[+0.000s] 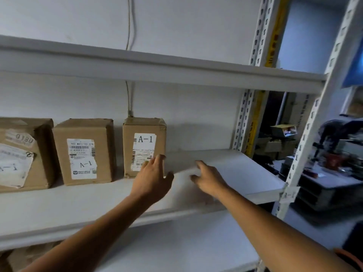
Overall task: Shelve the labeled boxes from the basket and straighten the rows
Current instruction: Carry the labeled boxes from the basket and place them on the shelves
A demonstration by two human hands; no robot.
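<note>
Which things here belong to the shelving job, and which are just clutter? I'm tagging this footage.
Job:
- right A-1 box, left hand at its front corner
- middle A-1 box
- left A-1 box
- shelf board, right hand open over it

Lying about:
- cable on the wall
- cluttered desk beyond the rack
- open carton behind it

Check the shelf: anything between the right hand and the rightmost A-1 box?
Only the left hand, at the rightmost A-1 box's lower right corner. Otherwise bare white shelf up to the right hand, per the head view.
</note>
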